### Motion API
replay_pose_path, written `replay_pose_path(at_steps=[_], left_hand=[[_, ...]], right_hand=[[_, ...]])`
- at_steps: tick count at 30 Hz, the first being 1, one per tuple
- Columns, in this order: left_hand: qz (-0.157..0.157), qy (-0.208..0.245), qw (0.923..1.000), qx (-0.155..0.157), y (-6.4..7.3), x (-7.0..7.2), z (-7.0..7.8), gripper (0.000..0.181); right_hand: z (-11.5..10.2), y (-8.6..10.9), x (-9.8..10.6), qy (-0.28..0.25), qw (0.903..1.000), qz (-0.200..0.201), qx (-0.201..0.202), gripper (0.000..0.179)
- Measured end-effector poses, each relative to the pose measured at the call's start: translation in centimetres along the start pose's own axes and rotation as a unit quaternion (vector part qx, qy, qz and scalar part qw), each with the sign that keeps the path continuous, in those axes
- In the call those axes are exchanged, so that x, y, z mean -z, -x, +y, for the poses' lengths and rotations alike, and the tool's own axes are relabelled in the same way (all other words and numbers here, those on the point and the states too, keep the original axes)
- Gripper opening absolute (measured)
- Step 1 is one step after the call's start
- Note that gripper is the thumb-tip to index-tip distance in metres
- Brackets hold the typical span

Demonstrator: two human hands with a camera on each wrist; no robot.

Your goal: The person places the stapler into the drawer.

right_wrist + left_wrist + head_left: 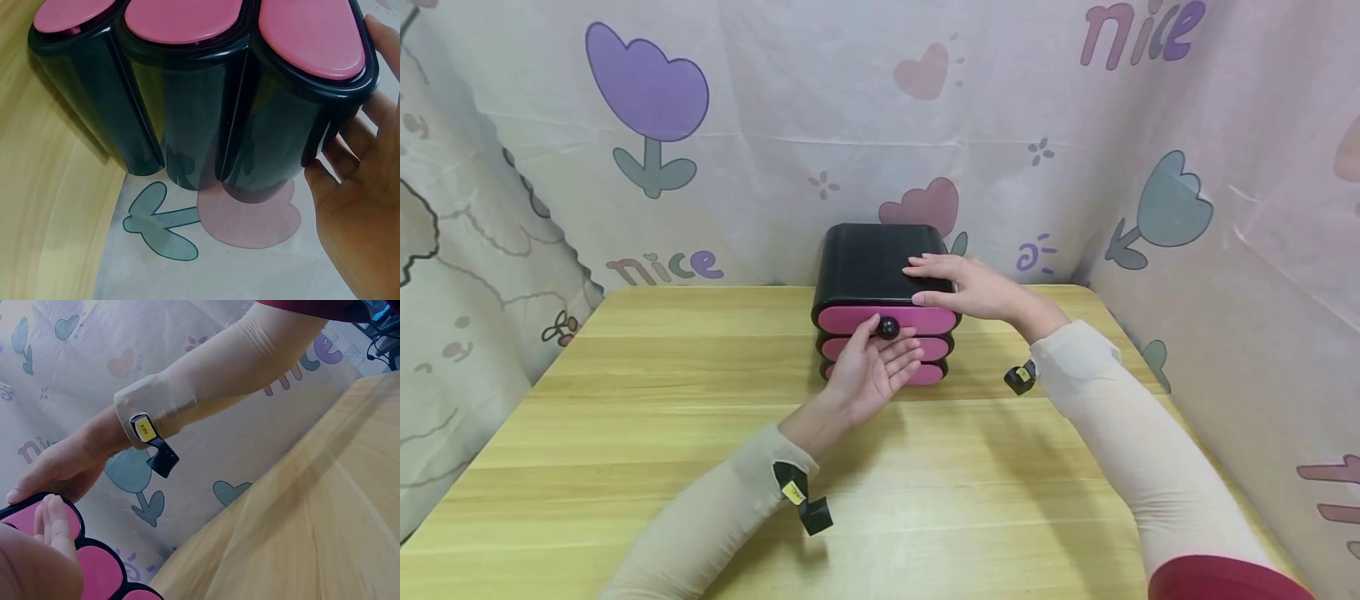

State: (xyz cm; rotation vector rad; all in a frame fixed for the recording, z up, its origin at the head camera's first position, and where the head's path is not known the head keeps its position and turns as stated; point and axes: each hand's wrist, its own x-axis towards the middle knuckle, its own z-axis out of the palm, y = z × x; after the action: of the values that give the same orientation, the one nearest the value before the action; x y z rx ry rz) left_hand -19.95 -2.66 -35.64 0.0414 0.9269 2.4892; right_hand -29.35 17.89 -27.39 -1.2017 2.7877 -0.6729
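Observation:
A small black drawer cabinet [876,262] with three rounded pink drawer fronts stands at the back of the wooden table. On the top drawer front [842,319] sits a round black knob [888,327]. My left hand [874,375] is right at this knob, palm up, with the thumb beside it and the fingers stretched out beneath it. My right hand [970,286] rests on the right part of the cabinet's top, fingers spread. In the right wrist view its fingers lie along the black casing [269,134]. From the left wrist, the knob is mostly hidden.
A patterned cloth [820,100] hangs behind the table and at both sides, close behind the cabinet. The light wooden tabletop [647,400] stretches in front and to both sides. A black camera mount [805,500] projects from the left wrist, another mount [1020,377] from the right.

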Motion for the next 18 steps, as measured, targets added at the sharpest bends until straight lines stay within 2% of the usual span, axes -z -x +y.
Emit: replay_pose_path(at_steps=[5,10,18], left_hand=[[-0.024,-0.013,0.9993,0.026,0.4,0.3,-0.1,0.058],[-0.044,-0.029,0.9981,0.032,1.3,0.3,0.0,0.061],[-0.061,-0.046,0.9965,0.034,3.1,0.7,1.1,0.055]], right_hand=[[-0.1,-0.1,0.2,0.009,0.9999,-0.008,0.000,0.058],[0.0,-0.1,0.3,0.021,0.9997,-0.005,0.006,0.059],[0.1,1.4,0.3,-0.012,0.9983,0.055,0.019,0.060]])
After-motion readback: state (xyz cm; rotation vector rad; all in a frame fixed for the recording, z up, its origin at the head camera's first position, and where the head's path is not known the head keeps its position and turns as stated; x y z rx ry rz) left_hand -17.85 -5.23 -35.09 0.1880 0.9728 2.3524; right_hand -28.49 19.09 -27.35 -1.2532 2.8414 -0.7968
